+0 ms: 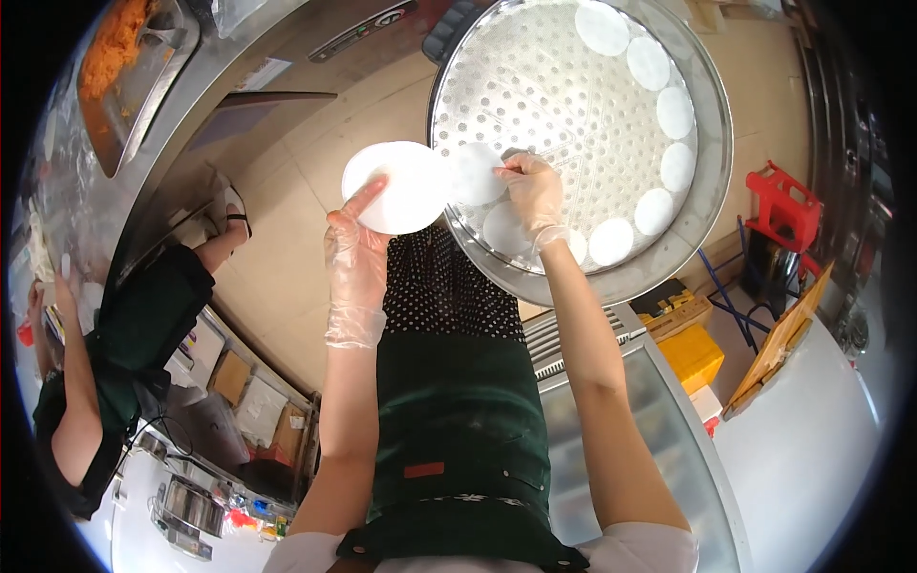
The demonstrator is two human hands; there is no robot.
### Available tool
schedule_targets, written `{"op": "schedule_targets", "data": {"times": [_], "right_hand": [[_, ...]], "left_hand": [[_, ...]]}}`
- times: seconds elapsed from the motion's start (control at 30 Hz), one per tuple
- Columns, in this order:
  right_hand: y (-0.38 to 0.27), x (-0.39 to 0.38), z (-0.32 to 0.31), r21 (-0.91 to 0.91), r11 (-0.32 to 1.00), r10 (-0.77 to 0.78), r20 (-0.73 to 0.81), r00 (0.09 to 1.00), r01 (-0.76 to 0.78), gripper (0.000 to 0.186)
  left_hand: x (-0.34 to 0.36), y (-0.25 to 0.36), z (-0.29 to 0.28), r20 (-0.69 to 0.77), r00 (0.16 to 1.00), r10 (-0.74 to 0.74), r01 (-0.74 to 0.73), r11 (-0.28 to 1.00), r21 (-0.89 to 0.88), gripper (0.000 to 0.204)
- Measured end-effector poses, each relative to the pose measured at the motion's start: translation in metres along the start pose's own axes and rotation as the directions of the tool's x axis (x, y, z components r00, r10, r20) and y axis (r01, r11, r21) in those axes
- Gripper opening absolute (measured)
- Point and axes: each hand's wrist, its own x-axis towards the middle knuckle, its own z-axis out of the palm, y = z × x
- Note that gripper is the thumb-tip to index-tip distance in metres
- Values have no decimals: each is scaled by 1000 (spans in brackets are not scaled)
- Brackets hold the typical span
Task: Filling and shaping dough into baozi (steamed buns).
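My left hand [355, 258], in a clear plastic glove, grips what looks like a stack of white paper rounds [409, 201], thumb on top. A single paper round [473, 177] is pinched by its edge between the fingers of my gloved right hand [535, 191]. That round hangs over the near left rim of a large round metal steamer tray [564, 95] with a perforated bottom. Several more paper rounds [675, 113] lie spaced along the tray's right and near edge. Another round [504, 227] lies beside my right wrist, partly hidden by it.
At the far left, a metal pan [143, 91] holds shredded orange food on a steel counter. Another person in a dark apron [153, 296] works at the left. A red plastic stool [785, 205] and yellow box [690, 358] stand at right, near a glass-topped cabinet [659, 430].
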Motion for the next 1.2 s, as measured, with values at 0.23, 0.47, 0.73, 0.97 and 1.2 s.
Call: {"op": "schedule_targets", "data": {"times": [0.23, 0.47, 0.73, 0.97, 1.2], "right_hand": [[-3, -2, -1, -112, 991, -71, -19, 997, 69, 9], [0, -1, -4, -41, 995, -94, -5, 996, 94, 15], [-97, -63, -35, 582, 803, -40, 266, 963, -127, 22], [-84, -59, -20, 500, 864, -10, 137, 991, -60, 10], [-93, -31, -27, 546, 838, 97, -124, 988, -14, 10]], "left_hand": [[3, -2, -5, 10, 1000, -16, 16, 999, -44, 89], [4, 1, -1, 6, 1000, -14, 14, 999, -30, 87], [5, -10, 5, 78, 995, -67, 74, 994, -81, 82], [9, -11, 11, 110, 993, -39, 46, 997, -60, 74], [23, -11, 2, 21, 999, -38, 39, 998, -55, 73]]}}
